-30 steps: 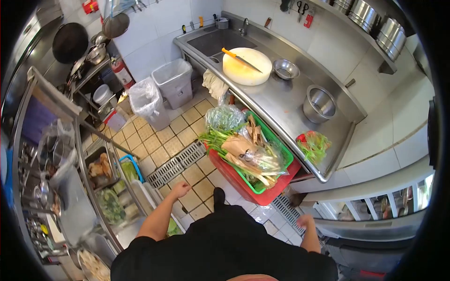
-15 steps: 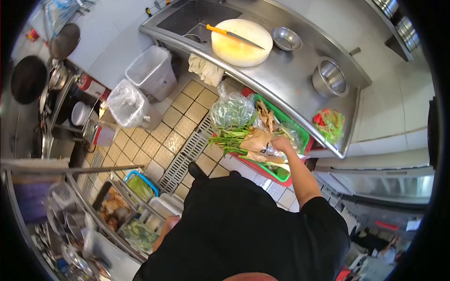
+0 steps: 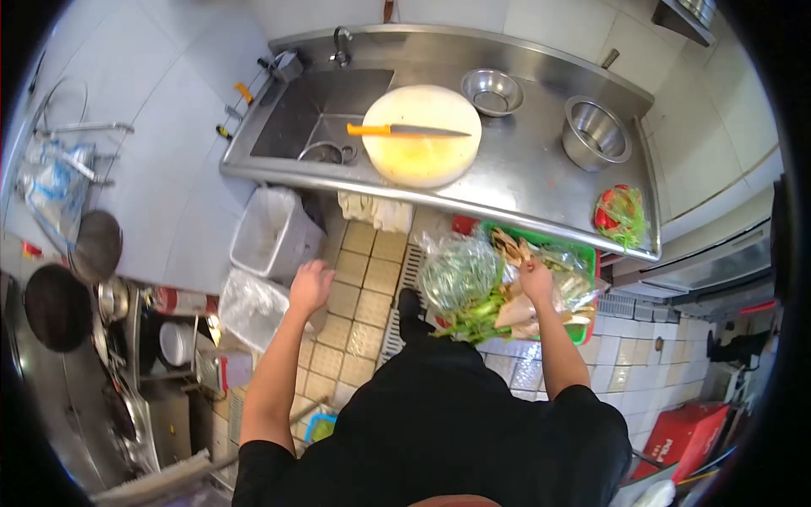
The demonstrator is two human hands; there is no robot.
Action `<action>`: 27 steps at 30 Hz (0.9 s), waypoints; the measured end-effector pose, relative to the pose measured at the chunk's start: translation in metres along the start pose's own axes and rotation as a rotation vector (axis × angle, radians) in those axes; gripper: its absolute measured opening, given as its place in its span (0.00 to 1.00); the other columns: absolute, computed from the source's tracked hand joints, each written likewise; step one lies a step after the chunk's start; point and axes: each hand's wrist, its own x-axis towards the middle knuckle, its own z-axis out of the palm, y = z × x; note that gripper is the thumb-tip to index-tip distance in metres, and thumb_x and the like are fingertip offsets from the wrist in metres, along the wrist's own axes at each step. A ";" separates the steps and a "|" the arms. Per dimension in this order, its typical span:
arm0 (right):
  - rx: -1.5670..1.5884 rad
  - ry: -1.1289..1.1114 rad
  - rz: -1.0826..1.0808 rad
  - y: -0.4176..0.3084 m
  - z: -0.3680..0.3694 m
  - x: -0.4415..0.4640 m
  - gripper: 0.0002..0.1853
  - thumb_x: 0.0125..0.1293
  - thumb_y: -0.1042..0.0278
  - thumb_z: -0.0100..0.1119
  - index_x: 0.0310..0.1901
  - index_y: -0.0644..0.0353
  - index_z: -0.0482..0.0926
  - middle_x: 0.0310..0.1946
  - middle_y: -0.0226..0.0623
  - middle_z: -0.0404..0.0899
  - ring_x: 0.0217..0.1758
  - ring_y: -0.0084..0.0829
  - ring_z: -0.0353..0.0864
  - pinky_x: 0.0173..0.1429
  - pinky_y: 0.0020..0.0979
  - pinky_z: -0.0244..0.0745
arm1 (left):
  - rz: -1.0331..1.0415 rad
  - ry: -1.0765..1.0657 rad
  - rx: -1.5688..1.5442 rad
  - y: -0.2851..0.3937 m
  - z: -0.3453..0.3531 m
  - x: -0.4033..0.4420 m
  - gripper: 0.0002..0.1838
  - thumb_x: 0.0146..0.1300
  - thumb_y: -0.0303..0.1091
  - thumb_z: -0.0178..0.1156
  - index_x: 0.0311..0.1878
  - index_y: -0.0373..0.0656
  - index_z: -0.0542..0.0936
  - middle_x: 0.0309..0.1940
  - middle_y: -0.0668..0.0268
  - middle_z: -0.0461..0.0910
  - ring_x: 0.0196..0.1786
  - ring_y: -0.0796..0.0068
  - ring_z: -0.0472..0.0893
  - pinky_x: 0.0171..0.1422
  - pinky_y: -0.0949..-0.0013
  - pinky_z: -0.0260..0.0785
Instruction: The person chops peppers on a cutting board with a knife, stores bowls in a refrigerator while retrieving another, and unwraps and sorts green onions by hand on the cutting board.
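Observation:
My right hand is closed over the vegetable crate, its fingers on crumpled brown paper around a bundle of leafy green stalks. Exactly what the fingertips pinch is partly hidden. Beside the bundle lies a clear plastic bag of greens. Both rest in a green crate on the floor under the counter's front edge. My left hand is held out in the air above the bins, empty, fingers loosely apart.
A steel counter with a sink carries a round cutting board, an orange-handled knife, two steel bowls and a bag of red and green vegetables. A grey bin and a lined bin stand left.
My left hand has risen from beside the lower-left food containers to above the bins. The view has turned and shifted. My right hand stays at the crate.

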 end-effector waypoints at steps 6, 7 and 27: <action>0.387 0.016 0.003 -0.153 0.050 0.080 0.16 0.73 0.56 0.58 0.42 0.60 0.87 0.30 0.47 0.87 0.34 0.46 0.88 0.41 0.41 0.80 | 0.292 -0.060 0.041 0.064 -0.001 0.221 0.21 0.66 0.38 0.66 0.57 0.37 0.79 0.59 0.54 0.80 0.65 0.48 0.76 0.70 0.52 0.70; 0.501 -0.028 0.045 -0.174 0.053 0.087 0.16 0.73 0.55 0.58 0.42 0.60 0.87 0.29 0.44 0.87 0.34 0.42 0.88 0.41 0.40 0.80 | 0.321 -0.094 0.082 0.063 0.008 0.247 0.25 0.66 0.37 0.66 0.63 0.36 0.75 0.66 0.51 0.76 0.70 0.47 0.72 0.75 0.51 0.66; 0.784 0.087 0.706 -0.220 0.068 0.418 0.22 0.70 0.49 0.64 0.45 0.66 0.81 0.32 0.39 0.82 0.34 0.35 0.82 0.31 0.36 0.77 | 0.542 -0.257 -0.173 0.007 0.061 0.435 0.37 0.61 0.40 0.71 0.72 0.41 0.70 0.71 0.47 0.70 0.72 0.43 0.69 0.76 0.49 0.64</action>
